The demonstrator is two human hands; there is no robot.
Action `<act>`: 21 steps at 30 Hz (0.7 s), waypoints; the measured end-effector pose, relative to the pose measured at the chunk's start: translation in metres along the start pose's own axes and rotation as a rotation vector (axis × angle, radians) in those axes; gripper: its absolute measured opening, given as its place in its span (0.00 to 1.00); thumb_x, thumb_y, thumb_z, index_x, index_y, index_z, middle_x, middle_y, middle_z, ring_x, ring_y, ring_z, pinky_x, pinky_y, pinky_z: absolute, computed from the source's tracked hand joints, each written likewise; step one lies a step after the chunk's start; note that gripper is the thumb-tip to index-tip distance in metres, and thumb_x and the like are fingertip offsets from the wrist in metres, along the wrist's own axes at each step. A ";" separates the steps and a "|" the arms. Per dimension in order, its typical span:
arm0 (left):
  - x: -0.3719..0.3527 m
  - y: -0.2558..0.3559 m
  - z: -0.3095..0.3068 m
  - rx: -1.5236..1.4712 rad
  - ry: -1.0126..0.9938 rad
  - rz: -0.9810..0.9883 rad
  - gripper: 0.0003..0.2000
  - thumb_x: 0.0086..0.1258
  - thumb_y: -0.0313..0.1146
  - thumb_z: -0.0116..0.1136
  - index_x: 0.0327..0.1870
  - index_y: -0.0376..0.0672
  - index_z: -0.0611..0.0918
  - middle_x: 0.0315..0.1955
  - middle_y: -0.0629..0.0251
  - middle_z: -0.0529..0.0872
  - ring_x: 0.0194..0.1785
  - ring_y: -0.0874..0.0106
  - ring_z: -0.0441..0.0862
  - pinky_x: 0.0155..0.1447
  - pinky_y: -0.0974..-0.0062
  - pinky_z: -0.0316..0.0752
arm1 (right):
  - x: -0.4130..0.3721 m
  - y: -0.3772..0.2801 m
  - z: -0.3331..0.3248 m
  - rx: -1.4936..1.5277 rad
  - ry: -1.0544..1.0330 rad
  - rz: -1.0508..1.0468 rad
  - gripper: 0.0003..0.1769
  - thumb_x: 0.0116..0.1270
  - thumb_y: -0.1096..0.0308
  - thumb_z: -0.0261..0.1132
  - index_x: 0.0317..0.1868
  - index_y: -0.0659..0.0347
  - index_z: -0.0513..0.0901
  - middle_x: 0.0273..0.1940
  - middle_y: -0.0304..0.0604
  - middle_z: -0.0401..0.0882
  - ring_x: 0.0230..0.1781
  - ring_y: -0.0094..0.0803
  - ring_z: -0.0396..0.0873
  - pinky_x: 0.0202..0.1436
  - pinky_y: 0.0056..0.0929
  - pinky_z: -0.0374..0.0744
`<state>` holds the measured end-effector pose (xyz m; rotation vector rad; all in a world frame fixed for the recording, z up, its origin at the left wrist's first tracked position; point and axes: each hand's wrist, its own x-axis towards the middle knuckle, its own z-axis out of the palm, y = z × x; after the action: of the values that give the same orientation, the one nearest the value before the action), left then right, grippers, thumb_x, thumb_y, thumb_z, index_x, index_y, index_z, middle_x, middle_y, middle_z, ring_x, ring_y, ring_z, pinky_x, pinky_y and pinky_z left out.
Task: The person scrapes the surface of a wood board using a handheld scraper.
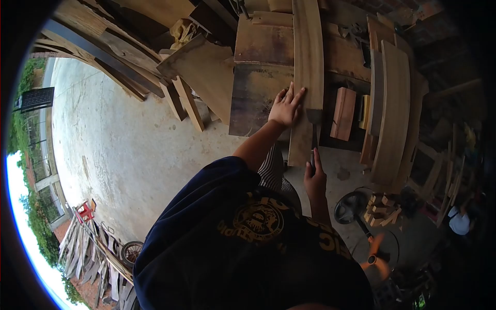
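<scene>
Fingers spread, left hand presses plank; right hand's fingers clench chisel.

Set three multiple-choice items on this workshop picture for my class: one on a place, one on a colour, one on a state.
1. Where does the left hand rest?
A. on the long plank
B. on the floor
C. on a fan

2. What colour is the person's shirt?
A. white
B. dark blue
C. red

3. How is the right hand?
A. open and empty
B. out of view
C. closed on a chisel

Answers:
1 A, its palm lies flat on the wood.
2 B, it is dark blue with a yellow print.
3 C, the fingers wrap the handle.
</scene>
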<state>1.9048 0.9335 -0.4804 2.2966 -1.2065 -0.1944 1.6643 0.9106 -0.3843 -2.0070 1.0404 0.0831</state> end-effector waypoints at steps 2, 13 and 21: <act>0.001 -0.001 0.003 0.006 -0.009 -0.010 0.29 0.72 0.40 0.39 0.75 0.53 0.53 0.72 0.40 0.52 0.70 0.52 0.62 0.74 0.58 0.48 | -0.020 0.023 0.012 -0.018 0.054 -0.113 0.29 0.71 0.67 0.55 0.71 0.51 0.62 0.59 0.54 0.75 0.55 0.52 0.77 0.52 0.42 0.80; 0.002 -0.002 0.004 0.066 -0.030 -0.016 0.30 0.71 0.40 0.42 0.75 0.56 0.53 0.72 0.42 0.53 0.71 0.56 0.61 0.75 0.59 0.49 | -0.014 0.016 0.004 0.034 0.039 -0.048 0.31 0.69 0.68 0.56 0.72 0.47 0.61 0.58 0.51 0.77 0.48 0.52 0.81 0.47 0.42 0.80; 0.002 0.000 0.001 0.063 -0.066 -0.037 0.30 0.71 0.40 0.41 0.75 0.57 0.54 0.72 0.42 0.52 0.71 0.56 0.61 0.75 0.59 0.49 | -0.017 0.028 0.012 0.031 0.037 -0.101 0.32 0.69 0.69 0.57 0.72 0.45 0.60 0.56 0.52 0.78 0.44 0.50 0.82 0.43 0.37 0.81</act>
<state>1.9057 0.9315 -0.4814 2.3851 -1.2198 -0.2500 1.6375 0.9217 -0.4028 -2.0362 0.9555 -0.0243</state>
